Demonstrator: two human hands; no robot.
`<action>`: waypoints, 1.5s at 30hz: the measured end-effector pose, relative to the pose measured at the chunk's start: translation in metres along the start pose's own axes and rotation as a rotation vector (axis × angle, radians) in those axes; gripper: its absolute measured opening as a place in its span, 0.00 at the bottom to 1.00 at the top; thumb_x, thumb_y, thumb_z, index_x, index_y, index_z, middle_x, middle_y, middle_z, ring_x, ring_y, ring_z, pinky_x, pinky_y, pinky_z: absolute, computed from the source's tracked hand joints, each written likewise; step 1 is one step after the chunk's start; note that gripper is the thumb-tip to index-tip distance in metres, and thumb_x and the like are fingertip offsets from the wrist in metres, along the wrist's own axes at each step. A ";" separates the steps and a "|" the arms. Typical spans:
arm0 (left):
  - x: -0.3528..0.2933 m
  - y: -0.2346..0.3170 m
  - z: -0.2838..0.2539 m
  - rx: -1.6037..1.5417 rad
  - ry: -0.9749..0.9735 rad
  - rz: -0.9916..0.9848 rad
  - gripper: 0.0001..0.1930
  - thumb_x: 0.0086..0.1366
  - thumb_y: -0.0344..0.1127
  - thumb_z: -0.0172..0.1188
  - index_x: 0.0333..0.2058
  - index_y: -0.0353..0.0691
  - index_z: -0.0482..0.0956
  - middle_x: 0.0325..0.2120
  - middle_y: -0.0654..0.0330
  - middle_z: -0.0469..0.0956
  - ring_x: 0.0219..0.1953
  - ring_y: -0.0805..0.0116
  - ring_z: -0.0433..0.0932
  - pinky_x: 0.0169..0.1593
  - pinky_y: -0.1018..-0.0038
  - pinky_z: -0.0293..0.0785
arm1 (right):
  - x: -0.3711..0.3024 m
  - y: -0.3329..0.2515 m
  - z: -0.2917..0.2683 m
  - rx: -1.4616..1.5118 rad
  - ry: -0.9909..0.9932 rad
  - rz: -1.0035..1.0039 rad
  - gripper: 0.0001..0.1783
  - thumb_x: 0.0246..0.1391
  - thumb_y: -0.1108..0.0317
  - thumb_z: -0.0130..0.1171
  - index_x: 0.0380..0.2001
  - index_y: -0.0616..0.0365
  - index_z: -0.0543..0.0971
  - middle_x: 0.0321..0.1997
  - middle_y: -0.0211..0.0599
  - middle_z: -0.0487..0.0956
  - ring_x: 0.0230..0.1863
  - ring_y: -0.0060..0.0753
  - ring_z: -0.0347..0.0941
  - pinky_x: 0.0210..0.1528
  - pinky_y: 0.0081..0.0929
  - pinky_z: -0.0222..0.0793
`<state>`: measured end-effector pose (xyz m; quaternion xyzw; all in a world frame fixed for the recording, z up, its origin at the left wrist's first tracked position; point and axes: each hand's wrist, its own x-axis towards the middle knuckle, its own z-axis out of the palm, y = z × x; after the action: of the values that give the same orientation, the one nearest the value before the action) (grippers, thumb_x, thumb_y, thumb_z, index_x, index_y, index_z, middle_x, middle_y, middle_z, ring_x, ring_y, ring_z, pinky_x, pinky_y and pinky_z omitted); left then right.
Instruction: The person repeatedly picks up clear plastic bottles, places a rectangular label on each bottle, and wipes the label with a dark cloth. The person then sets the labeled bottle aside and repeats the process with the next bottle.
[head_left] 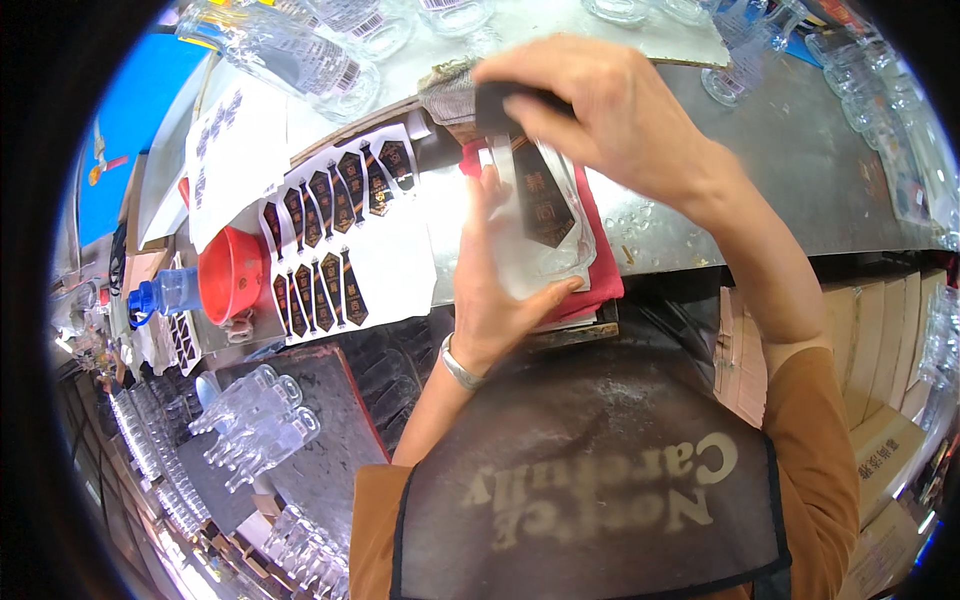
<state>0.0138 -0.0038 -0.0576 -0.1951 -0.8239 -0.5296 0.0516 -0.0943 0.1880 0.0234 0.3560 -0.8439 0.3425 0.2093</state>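
Note:
A clear glass bottle (562, 262) lies on a folded red cloth (604, 278) in front of me, with a black label with gold print (546, 205) on its upper face. My left hand (482, 305) steadies the bottle from its left side, thumb across the near end and fingers along the side. Over the far end, my right hand (625, 115) is closed around a dark, flat-looking piece (495, 108), blurred by motion; its exact kind is unclear. To the left lies a white sheet (400, 285) bearing several black necktie-shaped labels (330, 285).
Left of the sheet stand a red plastic bowl (230, 275) and a blue-capped bottle (175, 292). Glass bottles (340, 80) line the bench's far side. At lower left, more bottles (262, 425) lie on a dark board. Cardboard cartons (870, 340) are stacked under the bench at right.

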 end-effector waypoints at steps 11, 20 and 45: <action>0.000 0.001 0.006 0.268 0.054 0.117 0.60 0.49 0.36 0.78 0.71 0.27 0.43 0.68 0.38 0.56 0.68 0.45 0.62 0.67 0.58 0.63 | -0.086 -0.065 -0.038 0.606 -0.288 0.295 0.19 0.49 0.81 0.59 0.47 0.61 0.81 0.40 0.40 0.81 0.40 0.39 0.78 0.45 0.31 0.74; 0.008 0.020 0.007 -0.616 0.058 -0.128 0.53 0.54 0.27 0.72 0.72 0.30 0.45 0.74 0.39 0.42 0.73 0.54 0.55 0.70 0.62 0.58 | -0.102 -0.040 0.004 1.022 -0.188 0.989 0.30 0.74 0.50 0.38 0.56 0.67 0.75 0.42 0.38 0.85 0.16 0.16 0.62 0.21 0.15 0.61; 0.102 -0.192 -0.356 1.105 0.437 -0.726 0.45 0.66 0.67 0.50 0.67 0.31 0.62 0.64 0.41 0.66 0.72 0.43 0.52 0.71 0.41 0.42 | -0.118 -0.029 0.005 0.161 -0.031 0.781 0.14 0.62 0.70 0.60 0.49 0.64 0.79 0.36 0.37 0.85 0.23 0.15 0.67 0.28 0.18 0.66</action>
<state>-0.1952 -0.3638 -0.0373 0.2588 -0.9565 -0.0437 0.1274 0.0041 0.2232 -0.0379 0.0286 -0.8893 0.4559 0.0221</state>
